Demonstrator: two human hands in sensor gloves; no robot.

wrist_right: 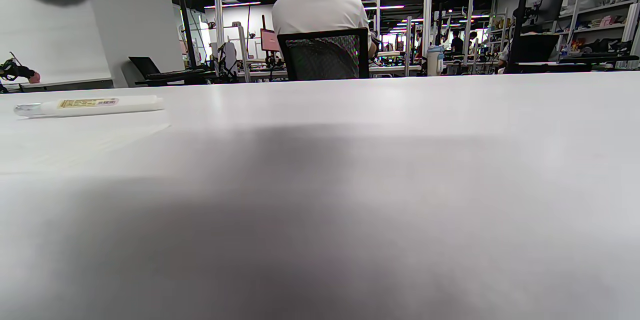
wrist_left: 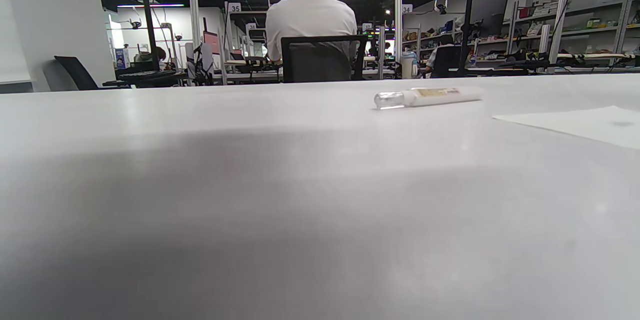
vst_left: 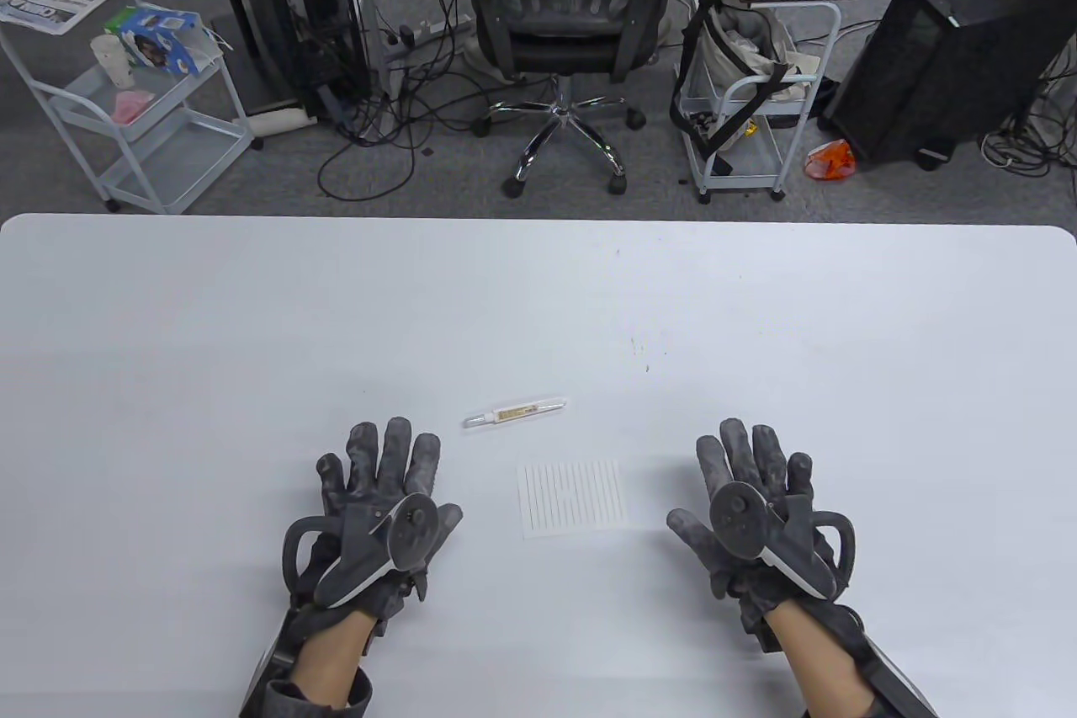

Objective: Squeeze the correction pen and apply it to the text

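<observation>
Hands: left (vst_left: 379, 512), right (vst_left: 757, 512), flat on surface (vst_left: 168, 331), palms down, fingers spread, holding nothing; likely start pose. 
Pen (vst_left: 515, 412): lying capped, apart from both, just beyond paper (vst_left: 574, 498), nearer left hand. 
Paper: between hands, flat for application; text lines faint, content unreadable.

Bright, even overhead light in the table view, sharp throughout, with only faint soft shadows under the left hand (vst_left: 379, 512) and right hand (vst_left: 757, 512) on the white table (vst_left: 168, 373), and straight lines bowed toward the edges. Low, wide wrist views: broad grey shadow and blur across the near tabletop, glowing ceiling strip lights far behind, correction pen (wrist_left: 427, 96) in fair focus
</observation>
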